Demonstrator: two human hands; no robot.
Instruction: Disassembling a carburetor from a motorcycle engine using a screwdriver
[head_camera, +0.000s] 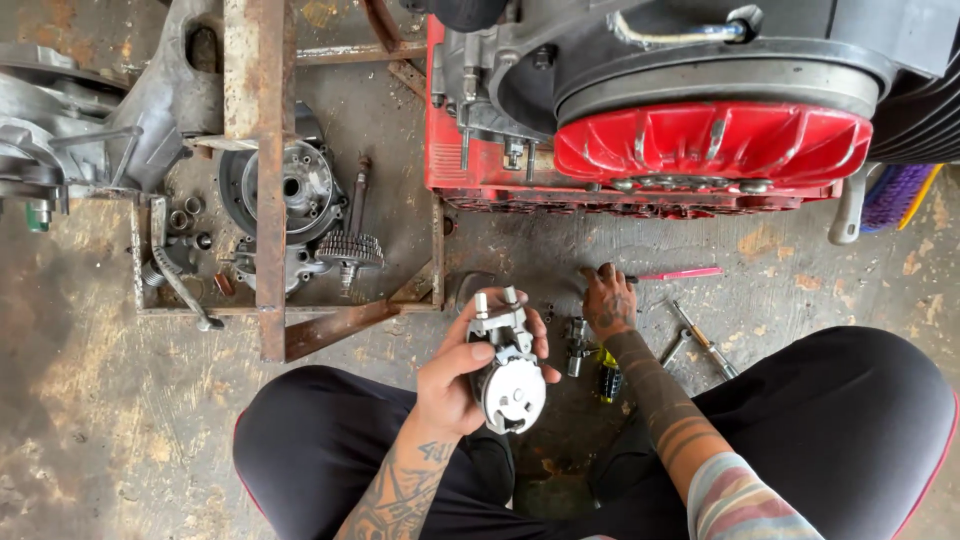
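Observation:
My left hand (455, 375) grips a silver metal engine part (508, 370) with a round disc at its lower end and two short posts on top, held above my lap. My right hand (608, 303) reaches down to the concrete floor, fingers touching small items near a pink-handled tool (680, 274). Just below that hand lie a small metal socket piece (577, 340) and a yellow-and-black tool (607, 375). I sit cross-legged in black trousers.
A red engine (700, 140) stands ahead on the right. A rusty metal frame tray (268, 200) on the left holds gears, a shaft and a round housing. Wrenches (700, 345) lie on the floor to the right. A grey engine casing (60, 130) sits far left.

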